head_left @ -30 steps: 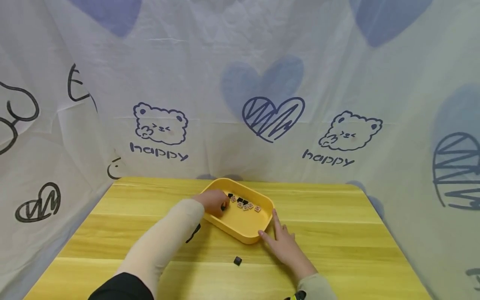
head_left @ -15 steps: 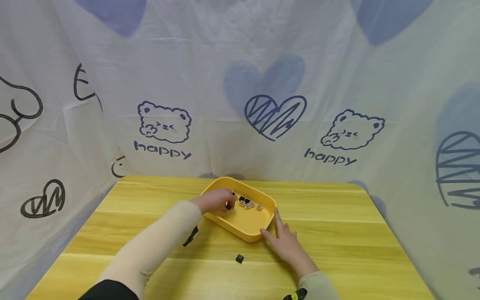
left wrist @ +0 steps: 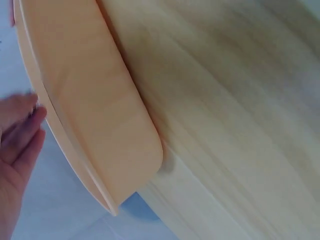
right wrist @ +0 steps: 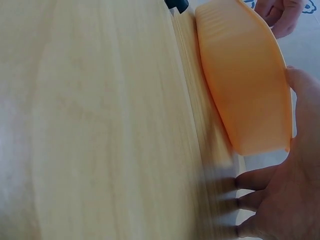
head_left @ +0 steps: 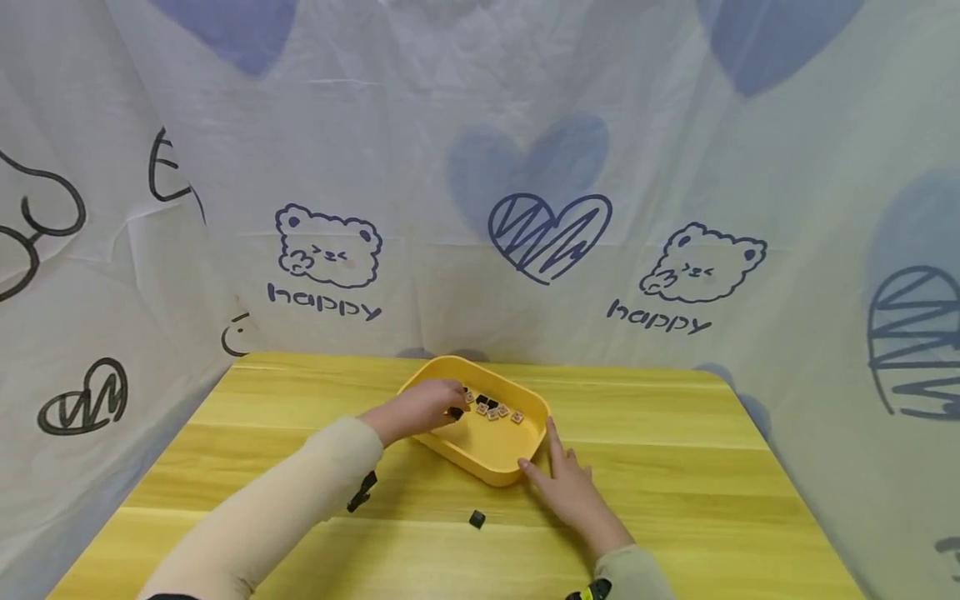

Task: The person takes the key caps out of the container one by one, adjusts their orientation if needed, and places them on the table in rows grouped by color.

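Observation:
A yellow tray (head_left: pixel 487 454) stands on the wooden table (head_left: pixel 675 467); along its far side lie several small square tiles (head_left: pixel 495 409), black and brown. My left hand (head_left: pixel 448 407) reaches over the tray's left rim, fingers curled, and pinches a black tile (head_left: pixel 455 413). My right hand (head_left: pixel 546 460) lies open on the table, with its forefinger along the tray's right wall and its thumb at the near corner. The right wrist view shows that thumb (right wrist: pixel 303 100) against the tray's end (right wrist: pixel 245 80). The left wrist view shows only fingers (left wrist: pixel 20 140) beside the tray's outer wall (left wrist: pixel 100 110).
One loose black tile (head_left: pixel 476 520) lies on the table in front of the tray, between my arms. A printed cloth backdrop (head_left: pixel 480 208) closes off the table at the back and on both sides. Bare wood (head_left: pixel 247 433) stretches left and right of the tray.
My left hand has shifted slightly right inside the tray, still pinching the black tile, and its forearm has swung lower left. The right hand and tray have stayed put.

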Demonstrator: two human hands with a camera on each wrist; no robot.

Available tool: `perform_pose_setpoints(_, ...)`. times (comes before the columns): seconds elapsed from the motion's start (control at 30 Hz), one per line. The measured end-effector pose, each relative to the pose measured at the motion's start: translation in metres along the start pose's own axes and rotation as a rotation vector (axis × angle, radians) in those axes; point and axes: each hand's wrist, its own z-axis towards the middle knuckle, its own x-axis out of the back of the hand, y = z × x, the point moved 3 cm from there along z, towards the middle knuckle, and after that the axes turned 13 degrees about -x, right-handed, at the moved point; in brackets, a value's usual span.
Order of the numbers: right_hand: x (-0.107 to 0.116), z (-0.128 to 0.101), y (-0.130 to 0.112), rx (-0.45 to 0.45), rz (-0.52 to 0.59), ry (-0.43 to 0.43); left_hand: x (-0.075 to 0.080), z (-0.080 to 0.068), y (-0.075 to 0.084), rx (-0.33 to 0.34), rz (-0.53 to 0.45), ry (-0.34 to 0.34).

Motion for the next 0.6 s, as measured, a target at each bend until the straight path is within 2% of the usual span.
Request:
perform_pose_setpoints(0.13,0.0,0.0,0.001,0.011,-0.003,0.012,0.004,-0.007,0.007,0.125,0.032,0.067)
perform_pose_setpoints(0.23,0.001,0.001,0.002,0.015,-0.003,0.015,0.007,-0.011,0.011,0.205,0.006,0.138)
perform_pose_setpoints(0.4,0.003,0.002,0.004,0.012,-0.004,0.017,0.008,-0.019,0.021,0.26,-0.075,0.247)
perform_pose_setpoints(0.6,0.002,0.0,0.003,0.013,-0.008,-0.002,0.006,-0.029,0.046,0.282,-0.143,0.318)
